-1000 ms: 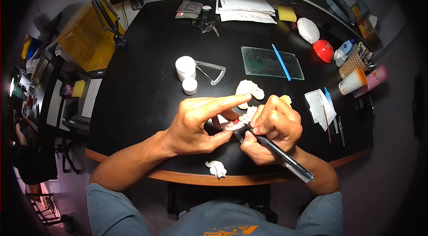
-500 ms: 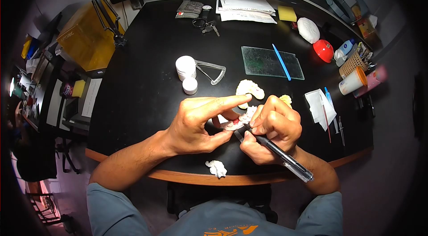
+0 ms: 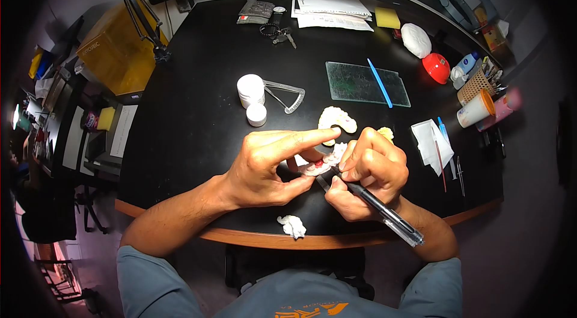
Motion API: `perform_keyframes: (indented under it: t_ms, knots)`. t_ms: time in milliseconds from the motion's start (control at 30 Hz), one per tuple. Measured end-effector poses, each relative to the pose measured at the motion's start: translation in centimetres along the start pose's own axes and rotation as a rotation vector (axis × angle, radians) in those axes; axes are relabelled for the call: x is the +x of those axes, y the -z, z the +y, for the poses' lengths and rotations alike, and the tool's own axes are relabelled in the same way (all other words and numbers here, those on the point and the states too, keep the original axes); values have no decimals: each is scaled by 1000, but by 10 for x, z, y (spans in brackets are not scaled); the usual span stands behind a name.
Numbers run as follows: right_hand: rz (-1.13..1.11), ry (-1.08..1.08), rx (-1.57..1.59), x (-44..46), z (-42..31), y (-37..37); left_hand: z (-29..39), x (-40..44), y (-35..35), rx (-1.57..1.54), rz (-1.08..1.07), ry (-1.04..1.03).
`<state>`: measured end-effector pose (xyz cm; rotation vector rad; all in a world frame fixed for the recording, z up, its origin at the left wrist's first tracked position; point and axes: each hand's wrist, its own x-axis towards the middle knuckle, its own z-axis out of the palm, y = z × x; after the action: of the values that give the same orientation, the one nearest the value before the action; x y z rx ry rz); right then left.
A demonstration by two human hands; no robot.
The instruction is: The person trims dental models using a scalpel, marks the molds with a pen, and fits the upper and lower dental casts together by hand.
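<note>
My left hand [image 3: 267, 168] pinches a pale dental model [image 3: 315, 169] with a red spot on it, its index finger stretched out above. My right hand [image 3: 372, 174] is closed around a black pen-like tool [image 3: 384, 213] with a clear end, its tip at the model. Part of the model is hidden behind the fingers. Just beyond the hands a second, cream-coloured dental model [image 3: 336, 118] lies on the black table [image 3: 204, 89], and a yellowish piece [image 3: 386, 133] shows behind my right hand.
Two white jars [image 3: 250, 91] stand beside a metal caliper [image 3: 291, 100]. A glass plate [image 3: 354, 83] carries a blue stick [image 3: 380, 83]. Crumpled tissue [image 3: 291, 227] lies at the front edge. At the right are a white cloth [image 3: 433, 146], thin tools, a red bowl [image 3: 436, 68] and a cup [image 3: 475, 109].
Both hands keep nearly the same pose on the model and the tool. At the far left, a person in the background has shifted toward the edge of the view.
</note>
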<state>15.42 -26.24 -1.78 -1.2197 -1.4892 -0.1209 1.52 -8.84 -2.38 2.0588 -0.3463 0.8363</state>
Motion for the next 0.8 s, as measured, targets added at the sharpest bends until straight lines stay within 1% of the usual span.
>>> perform_keyframes:
  t_ms: [100, 200, 333, 500, 600, 800]
  knots:
    - [-9, -3, 14, 1, -1, 0, 1, 1, 1, 11, -2, -2]
    - [-5, -14, 28, 1, -2, 0, 5, -1, 4, -33, -39, 63]
    - [3, -17, 25, 0, 0, 0, 6, 0, 3, -37, -39, 63]
    - [16, 8, 31, 2, 0, 0, 4, -1, 3, -39, -40, 57]
    - [14, -3, 31, 2, -1, 0, 1, 1, 1, 11, -6, -8]
    - [26, 9, 1, 1, 0, -1, 1, 1, 0, 3, -4, -8]
